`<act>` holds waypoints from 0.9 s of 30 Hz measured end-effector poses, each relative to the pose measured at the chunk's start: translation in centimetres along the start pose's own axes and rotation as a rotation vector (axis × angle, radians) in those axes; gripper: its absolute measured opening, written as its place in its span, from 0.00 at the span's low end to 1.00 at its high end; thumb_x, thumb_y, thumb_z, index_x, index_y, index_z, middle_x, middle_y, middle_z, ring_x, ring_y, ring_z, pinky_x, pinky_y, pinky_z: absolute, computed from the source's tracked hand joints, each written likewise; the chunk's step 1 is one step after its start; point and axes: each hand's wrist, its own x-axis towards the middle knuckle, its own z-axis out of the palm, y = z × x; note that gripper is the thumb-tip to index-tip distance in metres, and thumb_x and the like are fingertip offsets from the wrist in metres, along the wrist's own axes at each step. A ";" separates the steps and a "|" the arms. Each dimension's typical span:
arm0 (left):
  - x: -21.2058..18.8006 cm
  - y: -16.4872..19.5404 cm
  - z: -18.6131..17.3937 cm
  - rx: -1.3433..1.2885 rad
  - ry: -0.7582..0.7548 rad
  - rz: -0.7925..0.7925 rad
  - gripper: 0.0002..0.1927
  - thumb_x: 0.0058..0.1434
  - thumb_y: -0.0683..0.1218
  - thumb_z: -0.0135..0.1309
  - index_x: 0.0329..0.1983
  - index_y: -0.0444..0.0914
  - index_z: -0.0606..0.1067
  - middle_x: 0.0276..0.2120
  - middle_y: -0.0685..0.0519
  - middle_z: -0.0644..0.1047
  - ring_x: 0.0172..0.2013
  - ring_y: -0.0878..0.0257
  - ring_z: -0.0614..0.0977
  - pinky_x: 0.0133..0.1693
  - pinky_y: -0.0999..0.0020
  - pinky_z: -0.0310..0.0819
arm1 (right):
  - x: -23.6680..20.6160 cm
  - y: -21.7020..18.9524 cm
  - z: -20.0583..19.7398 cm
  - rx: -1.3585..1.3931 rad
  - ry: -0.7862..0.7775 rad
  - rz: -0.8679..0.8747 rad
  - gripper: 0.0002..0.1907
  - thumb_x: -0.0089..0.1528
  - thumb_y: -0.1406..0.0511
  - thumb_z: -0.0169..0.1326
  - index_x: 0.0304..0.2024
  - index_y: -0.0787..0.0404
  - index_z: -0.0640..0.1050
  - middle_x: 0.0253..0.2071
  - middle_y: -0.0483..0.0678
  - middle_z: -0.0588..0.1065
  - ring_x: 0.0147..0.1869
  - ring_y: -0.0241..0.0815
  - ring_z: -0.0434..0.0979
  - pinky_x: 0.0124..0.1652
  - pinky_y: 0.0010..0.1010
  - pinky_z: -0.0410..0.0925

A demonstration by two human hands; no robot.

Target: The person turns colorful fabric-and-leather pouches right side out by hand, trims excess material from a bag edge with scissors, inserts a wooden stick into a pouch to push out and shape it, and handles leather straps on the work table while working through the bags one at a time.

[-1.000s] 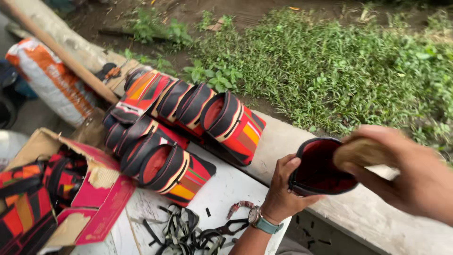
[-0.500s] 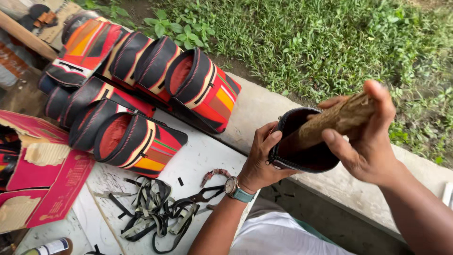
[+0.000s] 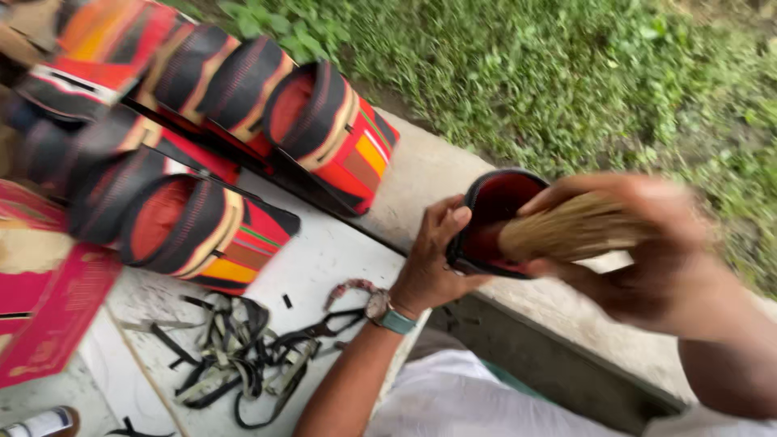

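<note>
"Could you make out the right hand point(image 3: 647, 243)?"

"Barely; it was smeared with motion, and so was the brush point(image 3: 566, 233). The brush hid part of the sandal point(image 3: 492, 212), and the bottle point(image 3: 40, 422) was cut off."

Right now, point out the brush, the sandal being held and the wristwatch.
brush point(image 3: 566, 231), head view, on its straw-coloured bristles.
held sandal point(image 3: 494, 202), head view, on the red inside of its sole.
wristwatch point(image 3: 378, 307), head view, on the watch face at the left wrist.
</note>
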 end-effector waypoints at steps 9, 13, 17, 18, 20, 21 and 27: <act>-0.7 0.3 -0.4 0.013 -0.089 -0.001 0.59 0.51 0.40 0.75 0.76 0.57 0.49 0.68 0.41 0.60 0.69 0.40 0.69 0.64 0.54 0.74 | -6.8 3.4 -2.1 -0.282 -0.073 0.074 0.60 0.50 0.75 0.67 0.71 0.44 0.43 0.51 0.67 0.72 0.50 0.60 0.81 0.43 0.44 0.76; 0.1 0.4 -0.3 0.016 -0.043 0.022 0.60 0.49 0.43 0.76 0.76 0.55 0.49 0.67 0.40 0.60 0.68 0.39 0.68 0.66 0.50 0.73 | -7.8 4.3 -0.8 -0.060 0.116 0.137 0.59 0.61 0.75 0.62 0.75 0.49 0.32 0.62 0.61 0.69 0.60 0.53 0.78 0.55 0.43 0.77; 0.2 0.6 -0.1 0.067 -0.027 -0.033 0.61 0.47 0.48 0.78 0.75 0.53 0.48 0.67 0.39 0.60 0.67 0.39 0.68 0.65 0.51 0.72 | -6.8 3.0 -0.1 -0.070 0.066 0.252 0.49 0.58 0.76 0.62 0.70 0.52 0.45 0.57 0.62 0.70 0.60 0.57 0.79 0.53 0.47 0.78; 0.0 0.7 0.0 0.062 -0.025 -0.044 0.59 0.48 0.48 0.78 0.75 0.53 0.49 0.67 0.39 0.59 0.67 0.39 0.68 0.66 0.51 0.73 | -6.3 2.6 -0.1 -0.085 0.035 0.267 0.47 0.57 0.76 0.63 0.69 0.53 0.50 0.55 0.63 0.70 0.60 0.59 0.80 0.52 0.48 0.78; -0.2 0.6 0.1 0.037 -0.042 -0.060 0.57 0.50 0.46 0.77 0.75 0.53 0.50 0.68 0.40 0.58 0.68 0.40 0.69 0.67 0.53 0.74 | -5.7 1.4 -0.1 -0.007 0.091 0.319 0.42 0.58 0.75 0.60 0.68 0.54 0.54 0.55 0.62 0.70 0.60 0.59 0.80 0.53 0.49 0.77; -0.4 0.5 0.1 0.024 -0.050 -0.041 0.57 0.50 0.45 0.77 0.74 0.53 0.51 0.68 0.40 0.58 0.69 0.40 0.68 0.68 0.52 0.73 | -5.6 0.7 -0.1 0.090 0.170 0.343 0.39 0.61 0.74 0.57 0.69 0.55 0.55 0.56 0.60 0.70 0.61 0.58 0.80 0.56 0.49 0.77; -1.3 0.9 0.4 0.039 -0.071 -0.029 0.54 0.50 0.43 0.76 0.73 0.54 0.53 0.68 0.41 0.59 0.69 0.40 0.69 0.68 0.52 0.73 | -6.5 0.4 2.8 0.266 0.180 0.294 0.40 0.60 0.73 0.58 0.67 0.60 0.51 0.54 0.62 0.68 0.61 0.60 0.79 0.68 0.58 0.64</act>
